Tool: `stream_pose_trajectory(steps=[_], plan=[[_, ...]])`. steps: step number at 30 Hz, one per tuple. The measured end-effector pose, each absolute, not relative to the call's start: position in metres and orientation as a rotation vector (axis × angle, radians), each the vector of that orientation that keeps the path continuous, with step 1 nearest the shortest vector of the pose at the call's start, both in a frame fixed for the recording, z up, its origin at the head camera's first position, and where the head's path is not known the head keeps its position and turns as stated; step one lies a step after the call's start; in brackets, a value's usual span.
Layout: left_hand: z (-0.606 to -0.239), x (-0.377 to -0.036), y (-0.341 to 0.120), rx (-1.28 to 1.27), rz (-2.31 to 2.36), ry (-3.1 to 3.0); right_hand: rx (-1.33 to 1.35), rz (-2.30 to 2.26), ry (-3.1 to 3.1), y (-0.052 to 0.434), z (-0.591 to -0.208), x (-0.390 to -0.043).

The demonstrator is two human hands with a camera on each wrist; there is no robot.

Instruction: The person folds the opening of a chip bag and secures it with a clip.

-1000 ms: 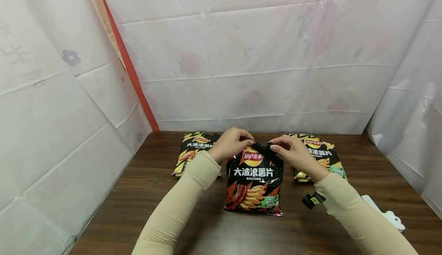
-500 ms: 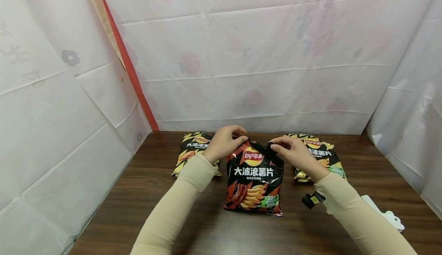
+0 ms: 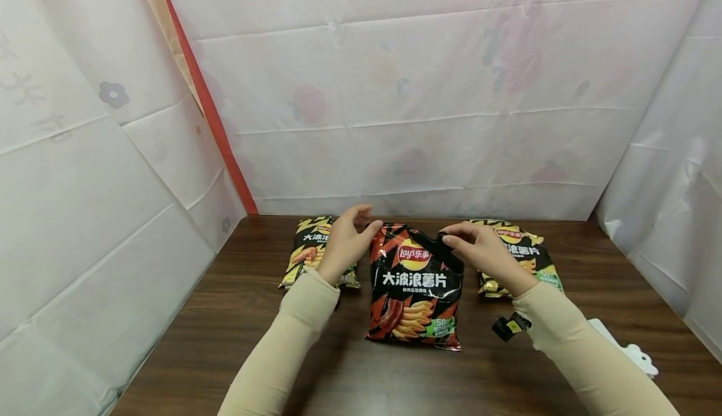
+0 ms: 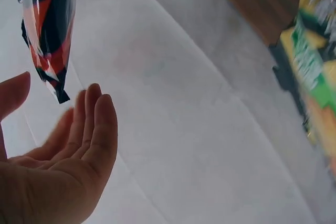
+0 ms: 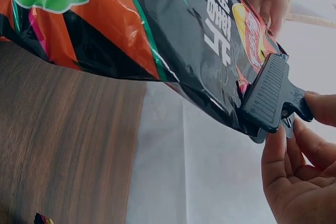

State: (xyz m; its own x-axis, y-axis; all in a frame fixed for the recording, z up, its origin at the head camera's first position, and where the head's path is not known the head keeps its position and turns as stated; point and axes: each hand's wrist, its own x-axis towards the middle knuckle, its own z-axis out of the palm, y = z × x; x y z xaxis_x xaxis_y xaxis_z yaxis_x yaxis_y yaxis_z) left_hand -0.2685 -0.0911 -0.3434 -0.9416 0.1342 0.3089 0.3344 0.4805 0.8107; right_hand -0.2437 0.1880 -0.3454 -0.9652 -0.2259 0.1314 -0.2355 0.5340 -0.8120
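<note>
Since half a second ago, our left hand [image 3: 345, 244] has let go of the top of the red chip bag [image 3: 416, 291] and drawn a little to the left; its fingers are now spread and relaxed just beside the bag's upper left corner, holding nothing. In the left wrist view the palm [image 4: 58, 166] is open and that corner hangs just above the fingertips, not touching them.

Our right hand [image 3: 484, 254] has not moved: thumb and fingers pinch the handles of a black clip [image 5: 269, 98], whose jaw sits on the bag's upper right corner. So the right grip is clamped on the clip, and the left grip is apart.

We see the bag standing upright in the middle of the table [image 3: 507, 378], with its long axis running from the table surface up toward the back wall. Its top edge runs left to right between our two hands; the left hand is nearer to the free corner.

Two yellow chip bags [image 3: 316, 250] [image 3: 527, 256] lie flat behind, one on each side, so there is little room sideways. In front of the bag the table gives more room. A small black object [image 3: 510, 326] lies near our right sleeve.
</note>
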Motion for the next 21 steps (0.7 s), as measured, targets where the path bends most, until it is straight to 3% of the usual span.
stream_pose_trajectory(steps=[9,21], plan=[[-0.37,-0.253,-0.099,-0.338,-1.887,-2.425,0.427,1.484,-2.732,0.188,-0.345,-0.245],[-0.398,-0.235,-0.099,-0.355,-2.034,-2.47,0.406,1.538,-2.695,0.182,-0.347,-0.247]])
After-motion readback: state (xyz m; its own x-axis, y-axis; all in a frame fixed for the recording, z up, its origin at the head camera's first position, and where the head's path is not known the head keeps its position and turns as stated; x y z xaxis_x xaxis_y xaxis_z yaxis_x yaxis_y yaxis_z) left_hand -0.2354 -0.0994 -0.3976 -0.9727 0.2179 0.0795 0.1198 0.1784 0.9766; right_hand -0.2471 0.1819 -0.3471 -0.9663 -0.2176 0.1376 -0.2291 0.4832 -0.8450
